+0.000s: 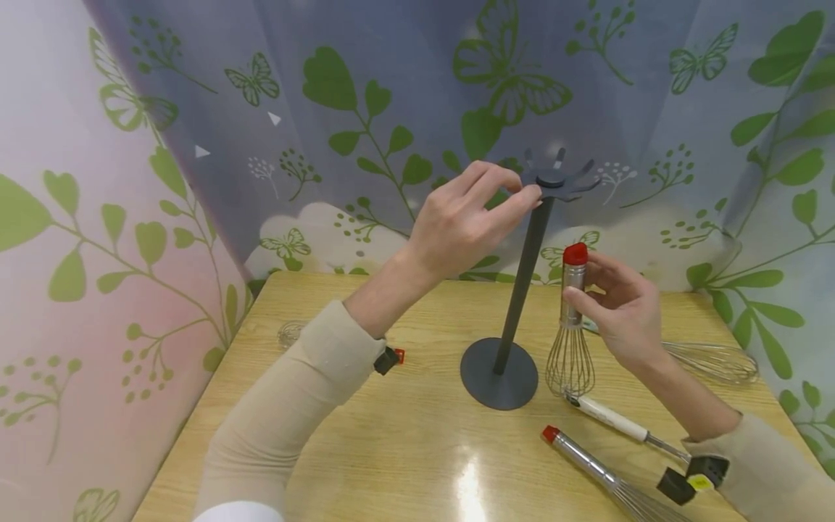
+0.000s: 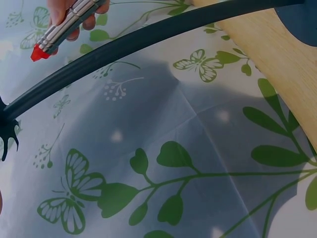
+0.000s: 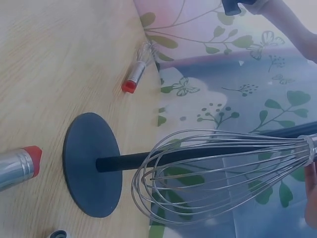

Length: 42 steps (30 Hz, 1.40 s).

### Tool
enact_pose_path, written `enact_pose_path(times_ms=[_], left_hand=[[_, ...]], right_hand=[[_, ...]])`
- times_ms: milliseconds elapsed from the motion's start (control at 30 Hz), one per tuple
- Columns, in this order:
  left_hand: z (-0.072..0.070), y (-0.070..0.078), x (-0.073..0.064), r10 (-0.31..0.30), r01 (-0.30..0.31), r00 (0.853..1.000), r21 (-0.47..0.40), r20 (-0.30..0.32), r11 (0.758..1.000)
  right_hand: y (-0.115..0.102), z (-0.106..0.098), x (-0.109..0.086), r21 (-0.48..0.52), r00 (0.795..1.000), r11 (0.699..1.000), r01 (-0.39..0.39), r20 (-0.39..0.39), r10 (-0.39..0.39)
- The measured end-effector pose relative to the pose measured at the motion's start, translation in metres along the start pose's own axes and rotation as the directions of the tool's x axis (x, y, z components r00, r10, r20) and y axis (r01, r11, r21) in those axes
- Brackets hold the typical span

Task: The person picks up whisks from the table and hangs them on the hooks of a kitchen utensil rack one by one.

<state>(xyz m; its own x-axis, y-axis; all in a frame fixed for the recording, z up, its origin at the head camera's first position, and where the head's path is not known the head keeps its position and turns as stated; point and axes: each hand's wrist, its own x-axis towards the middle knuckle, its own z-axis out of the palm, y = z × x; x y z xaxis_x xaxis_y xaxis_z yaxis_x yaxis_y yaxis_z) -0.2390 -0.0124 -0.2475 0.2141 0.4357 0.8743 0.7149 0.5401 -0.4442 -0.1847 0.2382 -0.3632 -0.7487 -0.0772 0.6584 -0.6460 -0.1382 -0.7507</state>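
My right hand (image 1: 622, 308) holds a steel whisk (image 1: 572, 319) by its handle, red-capped end up and wire loops down, just right of a dark metal stand (image 1: 522, 283). The whisk's wires (image 3: 223, 173) fill much of the right wrist view, in front of the stand's pole. My left hand (image 1: 466, 221) is at the stand's top, thumb and forefinger pinching one of the hooks on its left side. Hooks on the other side bear nothing. The left wrist view shows the stand's pole (image 2: 138, 42) and the whisk's red end (image 2: 39, 53), but barely my left hand.
At the table's (image 1: 417, 435) front right lies another red-ended whisk (image 1: 587, 460). Behind it are a white-handled utensil (image 1: 613, 419) and a wire whisk (image 1: 714, 361). A small red-ended whisk (image 3: 136, 74) lies on the left side. A patterned curtain (image 1: 391, 109) encloses the table's back and sides.
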Motion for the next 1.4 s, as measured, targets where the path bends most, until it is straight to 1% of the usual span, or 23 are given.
enact_pose_path(times_ms=[67, 267, 367, 767, 1133, 1400], left_hand=[[0.0, 0.0, 0.0, -0.001, 0.001, 1.0, -0.001, -0.001, 1.0], [0.0, 0.001, 0.0, -0.006, 0.006, 1.0, -0.001, -0.004, 1.0], [0.0, 0.001, 0.0, -0.006, 0.006, 1.0, 0.0, -0.003, 1.0], [0.001, 0.0, -0.001, -0.01, 0.01, 1.0, -0.007, -0.002, 1.0], [0.0, 0.0, 0.0, -0.012, 0.012, 1.0, -0.009, -0.002, 1.0], [0.0, 0.0, 0.0, -0.008, 0.008, 1.0, -0.014, 0.006, 1.0]], right_hand=[[-0.002, 0.001, 0.0, 0.014, 1.0, 1.0, 0.009, -0.002, -0.009], [-0.009, 0.004, 0.002, 0.1, 0.998, 0.994, 0.052, 0.013, -0.054], [-0.013, 0.005, 0.003, 0.11, 0.998, 0.992, 0.06, 0.011, -0.062], [-0.029, 0.016, 0.006, 0.125, 0.998, 0.99, 0.059, -0.006, -0.059], [-0.038, 0.025, 0.007, 0.111, 0.999, 0.992, 0.054, -0.014, -0.052], [-0.045, 0.027, 0.01, 0.139, 0.998, 0.988, 0.058, -0.011, -0.058]])
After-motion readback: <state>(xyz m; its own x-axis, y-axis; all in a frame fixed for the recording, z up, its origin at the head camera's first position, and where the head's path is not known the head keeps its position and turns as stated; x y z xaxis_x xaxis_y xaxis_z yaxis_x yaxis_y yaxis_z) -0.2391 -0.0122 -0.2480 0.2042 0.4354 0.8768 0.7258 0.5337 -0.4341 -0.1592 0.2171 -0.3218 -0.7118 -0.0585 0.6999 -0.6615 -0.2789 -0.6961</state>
